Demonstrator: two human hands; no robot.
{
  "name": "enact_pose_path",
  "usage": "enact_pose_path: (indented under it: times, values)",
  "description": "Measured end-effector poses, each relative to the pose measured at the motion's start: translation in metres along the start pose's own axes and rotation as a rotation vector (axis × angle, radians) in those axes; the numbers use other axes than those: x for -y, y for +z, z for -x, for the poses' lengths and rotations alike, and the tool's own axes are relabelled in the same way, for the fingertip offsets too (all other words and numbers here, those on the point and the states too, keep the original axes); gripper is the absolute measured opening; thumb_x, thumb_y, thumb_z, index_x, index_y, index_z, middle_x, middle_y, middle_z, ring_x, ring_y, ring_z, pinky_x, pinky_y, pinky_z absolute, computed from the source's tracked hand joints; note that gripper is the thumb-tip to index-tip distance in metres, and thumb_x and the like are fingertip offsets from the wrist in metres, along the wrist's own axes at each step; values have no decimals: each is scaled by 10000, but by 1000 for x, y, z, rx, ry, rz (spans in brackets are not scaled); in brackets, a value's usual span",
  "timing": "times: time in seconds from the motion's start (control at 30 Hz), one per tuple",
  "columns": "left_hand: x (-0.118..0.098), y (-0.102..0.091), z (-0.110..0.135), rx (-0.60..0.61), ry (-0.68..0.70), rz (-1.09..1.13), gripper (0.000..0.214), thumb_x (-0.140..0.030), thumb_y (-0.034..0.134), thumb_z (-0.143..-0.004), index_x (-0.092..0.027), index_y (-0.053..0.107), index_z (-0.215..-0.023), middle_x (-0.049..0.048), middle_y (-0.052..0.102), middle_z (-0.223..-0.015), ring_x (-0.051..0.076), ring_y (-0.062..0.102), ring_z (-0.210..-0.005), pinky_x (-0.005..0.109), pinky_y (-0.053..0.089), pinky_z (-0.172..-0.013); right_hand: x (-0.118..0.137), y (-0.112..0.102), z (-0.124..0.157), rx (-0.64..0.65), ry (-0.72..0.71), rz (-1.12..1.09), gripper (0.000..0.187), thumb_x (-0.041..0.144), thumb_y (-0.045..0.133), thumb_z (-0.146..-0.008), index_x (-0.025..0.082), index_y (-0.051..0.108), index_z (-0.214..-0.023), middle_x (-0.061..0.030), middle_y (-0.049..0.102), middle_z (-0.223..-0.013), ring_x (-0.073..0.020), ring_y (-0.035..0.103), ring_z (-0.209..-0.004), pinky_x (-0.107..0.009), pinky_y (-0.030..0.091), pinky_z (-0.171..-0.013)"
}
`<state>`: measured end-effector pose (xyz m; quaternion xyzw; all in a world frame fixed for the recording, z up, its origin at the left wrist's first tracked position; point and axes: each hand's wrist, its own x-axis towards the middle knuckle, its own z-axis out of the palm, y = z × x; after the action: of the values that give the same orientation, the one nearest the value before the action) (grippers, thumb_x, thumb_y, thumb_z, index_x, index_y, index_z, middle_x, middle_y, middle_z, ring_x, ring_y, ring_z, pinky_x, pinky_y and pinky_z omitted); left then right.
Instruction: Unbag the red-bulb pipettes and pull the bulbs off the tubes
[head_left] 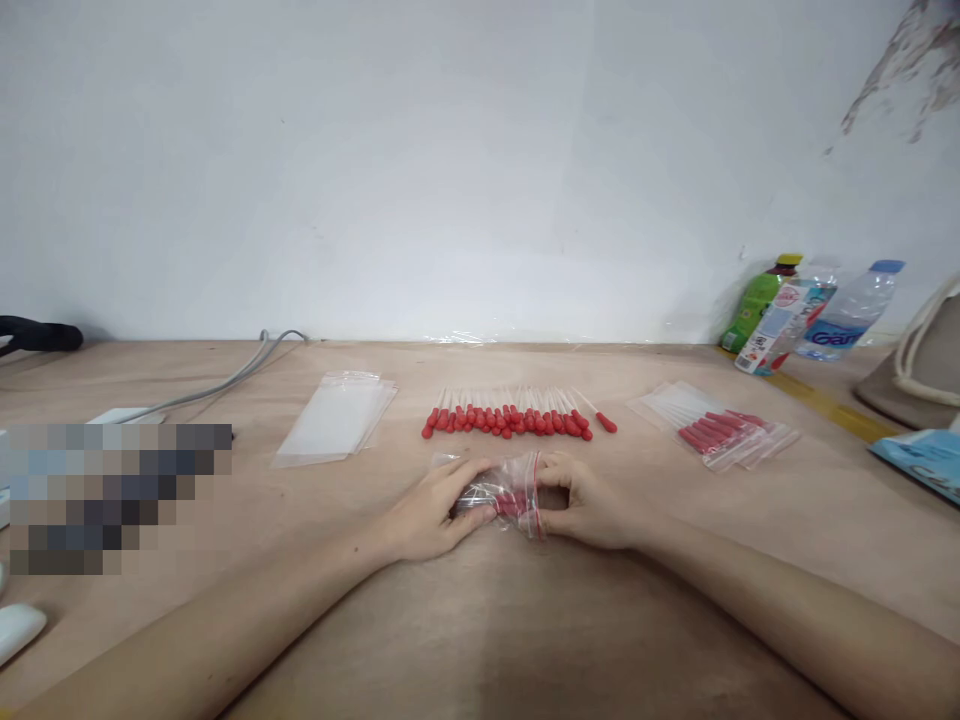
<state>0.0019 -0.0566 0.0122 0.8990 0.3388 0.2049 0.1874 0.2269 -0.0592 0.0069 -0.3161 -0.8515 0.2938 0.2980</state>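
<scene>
Between my hands lies a clear zip bag (487,490) with red-ended sticks inside and a red line along its right-hand edge. My left hand (442,508) grips the bag's left part, fingers above and thumb below. At the mouth side, my right hand (581,502) pinches the zip edge between fingers and thumb. Just beyond them is a row of pale sticks with red bulb-shaped ends (510,420), the red ends facing me. Flat clear bags (334,415) are stacked to the left. Over on the right, filled bags (724,432) hold more red-ended sticks.
Bottles (855,315) and a printed carton (784,325) stand at the back right by the wall. A blue packet (922,460) and a brown bag (915,365) sit at the right edge. A grey cable (232,380) and a white mouse (19,630) are on the left.
</scene>
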Motion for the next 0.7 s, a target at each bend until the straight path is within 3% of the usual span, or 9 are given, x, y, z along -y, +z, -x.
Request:
enact_pose_path:
  times: [0.27,0.5,0.7]
  values:
    - [-1,1,0,-19,-1,9,432,-350,481,-837,-235,387,-1243,66,524,-1145,219,490,-1030,372,407,-890,6,10,3,-118,140,128,83,209,605,-707,186,532,-738,17,560,-694,-119,494,-623,-235,380,-558]
    - [3,0,1,7,11,-5,483,-364,496,-829,-234,360,-1273,74,498,-1210,230,465,-1092,391,392,-929,-6,4,6,-178,223,-222,101,247,573,-740,187,521,-802,32,532,-657,-83,472,-539,-211,392,-490]
    - [8,-2,5,73,18,-93,574,-400,444,-854,-224,234,-1359,96,378,-1347,235,374,-1215,414,336,-1001,-13,-30,7,-230,277,-447,279,385,602,-735,172,531,-901,-24,627,-791,-102,568,-633,-272,482,-629]
